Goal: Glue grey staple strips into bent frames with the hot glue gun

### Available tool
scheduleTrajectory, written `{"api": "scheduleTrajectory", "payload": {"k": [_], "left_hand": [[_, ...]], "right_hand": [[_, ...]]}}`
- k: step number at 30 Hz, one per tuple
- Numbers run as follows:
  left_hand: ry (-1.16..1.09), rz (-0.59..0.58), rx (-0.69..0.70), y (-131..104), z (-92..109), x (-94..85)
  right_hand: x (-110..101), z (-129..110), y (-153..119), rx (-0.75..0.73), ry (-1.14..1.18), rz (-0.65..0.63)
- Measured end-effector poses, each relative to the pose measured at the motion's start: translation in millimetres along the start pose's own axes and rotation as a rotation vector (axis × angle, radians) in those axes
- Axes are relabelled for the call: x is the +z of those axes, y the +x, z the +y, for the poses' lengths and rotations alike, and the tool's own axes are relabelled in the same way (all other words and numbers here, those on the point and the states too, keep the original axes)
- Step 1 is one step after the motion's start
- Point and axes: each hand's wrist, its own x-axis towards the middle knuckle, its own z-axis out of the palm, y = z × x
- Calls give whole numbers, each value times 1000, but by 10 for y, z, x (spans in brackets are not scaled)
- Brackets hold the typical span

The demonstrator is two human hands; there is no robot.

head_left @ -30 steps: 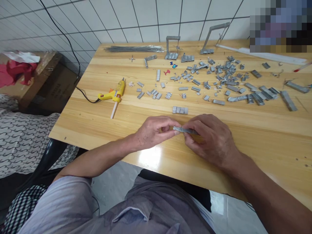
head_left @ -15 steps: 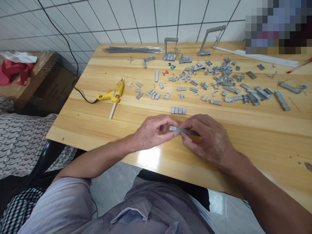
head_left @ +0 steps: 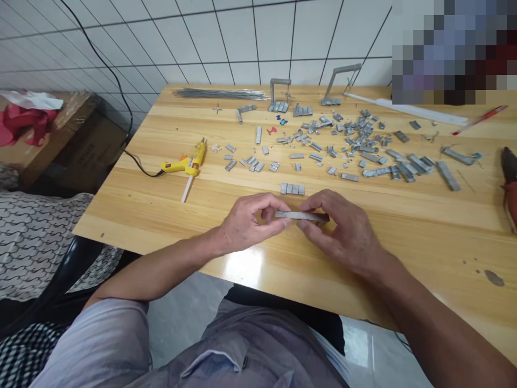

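Note:
Above the near part of the wooden table I hold a slim grey stick of staples (head_left: pixel 305 215), lying nearly level. My left hand (head_left: pixel 252 221) is closed, with thumb and fingertips pinching its left end. Round the middle of the stick, the thumb and fingers of my right hand (head_left: pixel 345 226) are closed too; the stick's right end shows in the gap of that hand. Just beyond my fingers lies a short block of grey staple pieces (head_left: pixel 292 188) set side by side.
A yellow glue gun (head_left: pixel 186 163) with its black cord lies at left. Many grey staple pieces (head_left: pixel 361 129) are scattered across the back right. Thin metal rods (head_left: pixel 220 94) and two bracket-shaped stands (head_left: pixel 279 94) are near the tiled wall. A red pen (head_left: pixel 480 119) lies right.
My right fingers have loosened and spread a little, so more of the stick shows between them. The view has shifted slightly up and to the right.

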Motion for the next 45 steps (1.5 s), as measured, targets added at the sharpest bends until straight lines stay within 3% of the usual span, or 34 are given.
{"api": "scheduleTrajectory", "payload": {"k": [4, 13, 22, 26, 31, 35, 37, 40, 45], "left_hand": [[-13, -14, 22, -6, -32, 1], [-21, -35, 226, 32, -70, -10], [5, -122, 125, 28, -46, 33], [77, -119, 78, 8, -64, 59], [153, -159, 176, 15, -131, 81], [171, -161, 168, 40, -132, 74], [149, -132, 124, 53, -111, 56], [117, -71, 36, 62, -88, 24], [129, -38, -86, 46, -118, 13]], "right_hand": [[16, 1, 7, 25, 30, 11], [-15, -27, 26, 123, 64, -16], [-21, -7, 14, 281, 148, -29], [0, 18, -10, 231, 76, -29], [64, 55, -50, 137, -103, -21], [34, 18, -53, 87, -99, -28], [-35, -10, -42, 118, -41, 10], [-150, -8, -24, 197, 64, 173], [-201, 143, -10, 331, 195, 366]]}}
